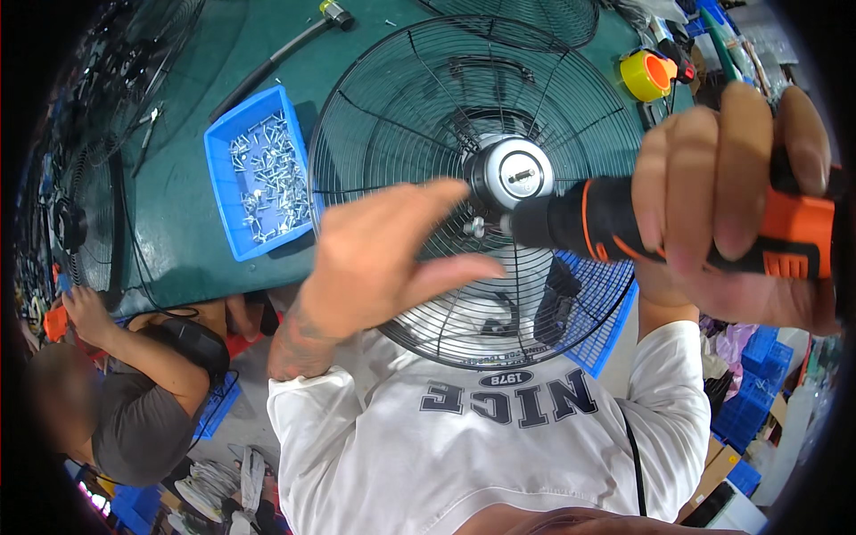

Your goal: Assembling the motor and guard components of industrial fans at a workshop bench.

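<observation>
My right hand (713,178) wraps round a black and orange power screwdriver (571,218), which points left across the black wire fan guard (383,98). Just off its nose is a small shiny metal piece (477,227), perhaps a screw; I cannot tell whether the two touch. My left hand (374,250), somewhat blurred, reaches over the guard with thumb and forefinger spread apart either side of that piece, holding nothing visible. Behind, at the centre of the guard, sits the fan's silver and black motor (520,172).
A blue bin (214,147) of loose screws stands left of the guard on the green table (169,259). Beyond it lies a hammer (281,55). A yellow tape roll (644,78) is at the far right. A co-worker (152,401) sits at the lower left.
</observation>
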Demonstrator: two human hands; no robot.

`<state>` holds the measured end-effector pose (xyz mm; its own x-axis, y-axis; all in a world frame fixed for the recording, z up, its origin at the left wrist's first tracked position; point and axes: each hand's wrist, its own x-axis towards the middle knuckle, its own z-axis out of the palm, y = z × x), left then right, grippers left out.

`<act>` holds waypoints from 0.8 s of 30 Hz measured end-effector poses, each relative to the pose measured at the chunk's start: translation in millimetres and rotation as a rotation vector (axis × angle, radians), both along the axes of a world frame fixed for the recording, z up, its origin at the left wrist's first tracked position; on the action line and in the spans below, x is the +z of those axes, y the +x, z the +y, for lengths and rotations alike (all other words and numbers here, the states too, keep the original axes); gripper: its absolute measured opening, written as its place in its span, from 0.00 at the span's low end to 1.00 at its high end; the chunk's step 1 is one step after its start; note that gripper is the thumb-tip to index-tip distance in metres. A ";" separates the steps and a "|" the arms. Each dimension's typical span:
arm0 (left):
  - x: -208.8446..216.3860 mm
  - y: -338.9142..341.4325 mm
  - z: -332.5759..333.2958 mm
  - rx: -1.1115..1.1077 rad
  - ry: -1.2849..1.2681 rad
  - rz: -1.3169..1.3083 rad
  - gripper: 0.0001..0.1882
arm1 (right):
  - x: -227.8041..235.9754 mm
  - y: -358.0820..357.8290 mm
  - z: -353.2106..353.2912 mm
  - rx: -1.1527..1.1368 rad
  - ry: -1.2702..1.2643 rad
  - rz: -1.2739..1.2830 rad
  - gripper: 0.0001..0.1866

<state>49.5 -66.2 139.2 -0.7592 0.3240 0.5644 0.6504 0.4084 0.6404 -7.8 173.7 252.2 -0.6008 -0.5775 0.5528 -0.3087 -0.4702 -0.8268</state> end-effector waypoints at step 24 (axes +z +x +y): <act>-61.3 -46.1 -76.4 0.492 0.647 -0.574 0.10 | -84.9 -55.1 -19.7 -0.334 0.271 -0.121 0.40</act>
